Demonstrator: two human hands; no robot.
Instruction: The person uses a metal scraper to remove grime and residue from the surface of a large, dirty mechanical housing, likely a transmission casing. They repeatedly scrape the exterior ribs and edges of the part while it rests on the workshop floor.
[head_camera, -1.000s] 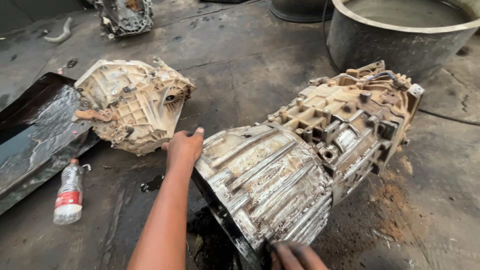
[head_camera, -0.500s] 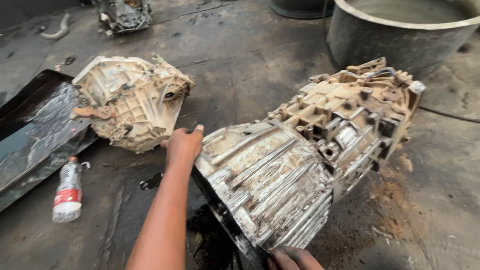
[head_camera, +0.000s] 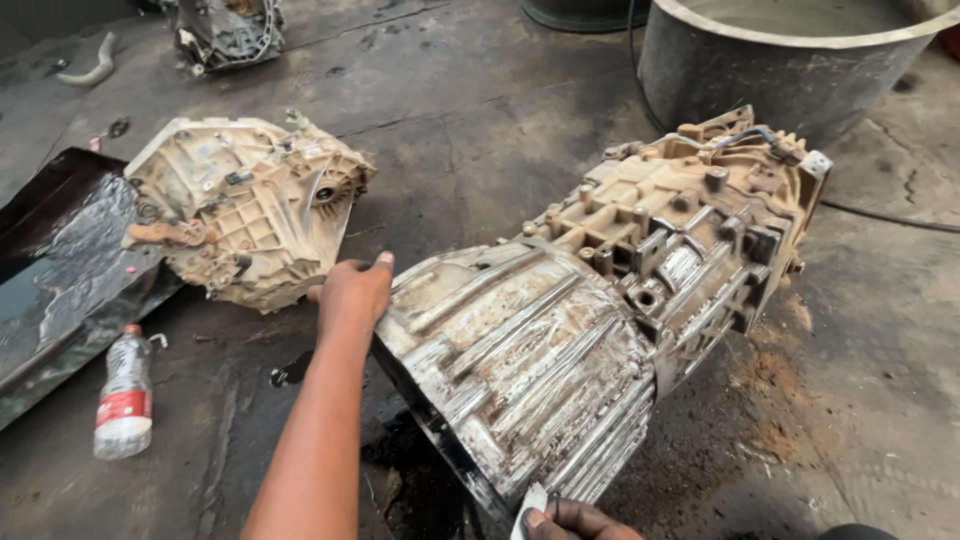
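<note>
Head view, workshop floor (head_camera: 520, 130), dark concrete w/ oil stains. Largest item: gearbox (head_camera: 600, 310), a ribbed cast-metal housing lying on its side at centre, bell end toward the viewer, narrower tail end pointing up-right toward a large grey tub (head_camera: 780, 70). Judged very heavy, rigid, not fragile; surface looks oily, so prob. slippery; best held at the bell rim or by the raised ribs, not the small fittings on top. Left of it, apart: second gearbox case (head_camera: 240, 205), tan and dirty, beside a black metal sheet (head_camera: 60, 270). A third dark casting (head_camera: 225, 30) sits at the top-left edge. Small plastic bottle (head_camera: 123, 395) lies on the floor near the sheet. Left hand (head_camera: 352, 290): grip is fingers curled over the upper-left edge of the bell rim, thumb extended along the top, pressing on metal. Right hand (head_camera: 580, 522), only partly in frame at the bottom edge: fingers bunched, pinching a small pale scrap, poss. cloth (head_camera: 530, 500), against the lower bell rim. Vs. 1 s ago: gearbox and both hands keep much the same relation; the whole scene sits slightly further left and lower in view (head shift); the pale scrap now shows at the right fingertips, where earlier only dark fingers were seen.
</note>
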